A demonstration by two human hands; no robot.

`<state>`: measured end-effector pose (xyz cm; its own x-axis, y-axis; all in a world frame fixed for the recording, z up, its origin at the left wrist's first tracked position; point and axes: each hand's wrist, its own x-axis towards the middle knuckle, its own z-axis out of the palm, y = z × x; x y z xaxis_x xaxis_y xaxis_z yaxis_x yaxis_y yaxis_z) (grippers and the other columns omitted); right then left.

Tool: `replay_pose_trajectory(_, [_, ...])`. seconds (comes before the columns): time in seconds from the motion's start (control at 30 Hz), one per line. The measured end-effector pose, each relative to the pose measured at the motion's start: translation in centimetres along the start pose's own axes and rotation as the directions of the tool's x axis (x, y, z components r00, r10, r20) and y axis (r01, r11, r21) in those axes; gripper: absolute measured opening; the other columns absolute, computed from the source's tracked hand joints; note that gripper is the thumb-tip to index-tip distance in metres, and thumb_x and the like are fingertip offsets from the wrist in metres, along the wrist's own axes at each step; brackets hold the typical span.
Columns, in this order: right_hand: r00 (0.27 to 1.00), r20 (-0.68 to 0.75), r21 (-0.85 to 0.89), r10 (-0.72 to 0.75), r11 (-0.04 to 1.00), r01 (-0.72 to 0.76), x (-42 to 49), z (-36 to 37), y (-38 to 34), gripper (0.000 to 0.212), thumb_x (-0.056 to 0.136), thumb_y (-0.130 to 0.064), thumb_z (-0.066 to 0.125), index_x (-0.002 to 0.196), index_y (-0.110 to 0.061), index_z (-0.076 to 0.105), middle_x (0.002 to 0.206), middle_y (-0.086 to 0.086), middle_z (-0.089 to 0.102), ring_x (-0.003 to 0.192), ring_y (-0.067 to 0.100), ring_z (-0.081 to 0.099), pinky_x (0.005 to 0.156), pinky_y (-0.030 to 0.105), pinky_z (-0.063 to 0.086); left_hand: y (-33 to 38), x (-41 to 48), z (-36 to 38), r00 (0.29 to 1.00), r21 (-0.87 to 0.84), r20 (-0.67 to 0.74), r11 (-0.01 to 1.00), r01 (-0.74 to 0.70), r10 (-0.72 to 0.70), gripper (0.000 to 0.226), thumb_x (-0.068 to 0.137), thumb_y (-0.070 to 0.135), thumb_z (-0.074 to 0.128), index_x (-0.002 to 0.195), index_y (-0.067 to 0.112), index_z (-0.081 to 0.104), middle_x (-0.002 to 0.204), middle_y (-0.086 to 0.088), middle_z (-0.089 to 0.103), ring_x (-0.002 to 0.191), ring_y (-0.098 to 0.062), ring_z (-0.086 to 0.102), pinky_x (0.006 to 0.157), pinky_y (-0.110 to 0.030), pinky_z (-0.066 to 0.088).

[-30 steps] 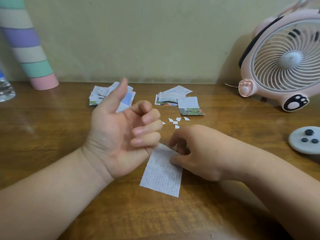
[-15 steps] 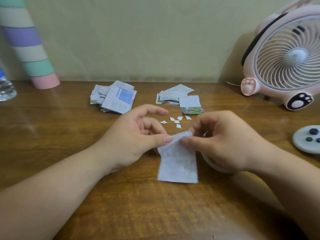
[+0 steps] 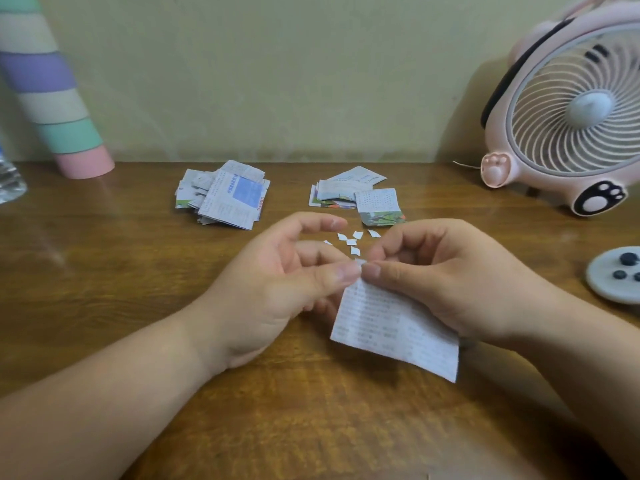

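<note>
Paper slip point(image 3: 391, 327): hanging just above the surface point(image 3: 138, 271) at the near middle, sloping down toward the right, printed side facing up, print too blurred for reading.
Left hand point(image 3: 277, 289): pinching the slip's top corner between thumb and forefinger, fingers point(image 3: 332, 277) curling in on that corner, the other fingers bending loosely behind it.
Right hand point(image 3: 446, 282): grasping the same top corner just beside the left thumb, fingers point(image 3: 388, 271) clenching on the paper, palm covering the slip's upper right edge.
Paper scraps point(image 3: 351, 241): lying scattered on the surface just behind both hands, tiny and white.
Left paper pile point(image 3: 225, 197): sitting farther back and to the left, topped by a sheet with a blue block.
Right paper pile point(image 3: 346, 190): sitting farther back and to the right, well apart from the left pile, with a folded piece point(image 3: 379, 206) lying at its near edge.
Fan point(image 3: 571, 109): standing at the far right, pink with paw marks, grille facing forward.
Striped tube point(image 3: 48, 95): leaning at the far left by the wall, banded in purple, cream, green and pink.
Bottle point(image 3: 8, 178): showing only partly at the left edge.
Grey disc point(image 3: 609, 285): lying at the right edge, carrying dark round buttons.
</note>
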<state>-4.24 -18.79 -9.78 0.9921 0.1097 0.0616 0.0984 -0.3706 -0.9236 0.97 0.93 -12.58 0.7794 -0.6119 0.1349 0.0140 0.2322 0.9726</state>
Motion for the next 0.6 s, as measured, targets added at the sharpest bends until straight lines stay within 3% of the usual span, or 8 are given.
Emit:
replay_pose_trajectory(0.1, [0.998,0.057,0.046,0.019,0.999,-0.022,-0.2,0.2,-0.3,0.022,0.077,-0.032,0.078,0.088,-0.014,0.076,0.089,0.029,0.070,0.073,0.023,0.059,0.071,0.039,0.044,-0.3,0.1,0.2,0.999,0.085,-0.044,0.996,-0.027,0.031,0.056,0.076,0.002,0.081,0.125,0.014,0.056,0.076,-0.007,0.069,0.069,-0.016,0.064,0.065,-0.026,0.053])
replay_pose_trajectory(0.2, [0.996,0.017,0.085,0.087,0.992,-0.088,-0.1,0.1,-0.2,0.022,0.075,-0.027,0.087,0.090,-0.014,0.077,0.091,0.028,0.072,0.075,0.028,0.065,0.074,0.043,0.048,-0.4,0.1,0.4,0.990,0.120,-0.105,0.990,-0.076,0.089,0.056,0.074,-0.002,0.080,0.123,0.014,0.057,0.074,-0.005,0.068,0.069,-0.016,0.062,0.068,-0.024,0.054])
replay_pose_trajectory(0.33, [0.977,0.010,0.206,0.212,0.956,-0.210,-0.1,-0.2,-0.5,0.020,0.065,-0.020,0.082,0.076,-0.005,0.074,0.078,0.017,0.071,0.066,0.024,0.066,0.056,0.031,0.051,-0.3,0.2,0.7,0.960,0.102,-0.228,0.985,-0.143,0.163,0.053,0.070,0.001,0.076,0.118,0.015,0.058,0.071,-0.001,0.068,0.067,-0.012,0.063,0.068,-0.021,0.054])
replay_pose_trajectory(0.43, [0.960,-0.001,0.320,0.279,0.910,-0.264,-0.2,0.0,-0.8,0.010,0.070,-0.010,0.078,0.072,-0.004,0.071,0.073,0.016,0.069,0.061,0.022,0.066,0.050,0.026,0.051,-0.7,0.1,0.7,0.966,0.113,-0.206,0.985,-0.134,0.155,0.043,0.078,-0.010,0.075,0.113,0.011,0.061,0.072,-0.005,0.066,0.065,-0.014,0.063,0.065,-0.024,0.056])
replay_pose_trajectory(0.6, [0.937,0.060,0.433,0.343,0.837,-0.334,-0.3,0.0,-1.5,0.006,0.081,0.005,0.068,0.077,0.005,0.064,0.065,0.019,0.065,0.049,0.021,0.064,0.044,0.022,0.049,-1.2,-0.3,0.4,0.985,0.136,-0.067,0.980,-0.146,0.156,0.027,0.078,-0.001,0.067,0.103,0.005,0.071,0.088,-0.009,0.072,0.082,-0.018,0.066,0.073,-0.025,0.057])
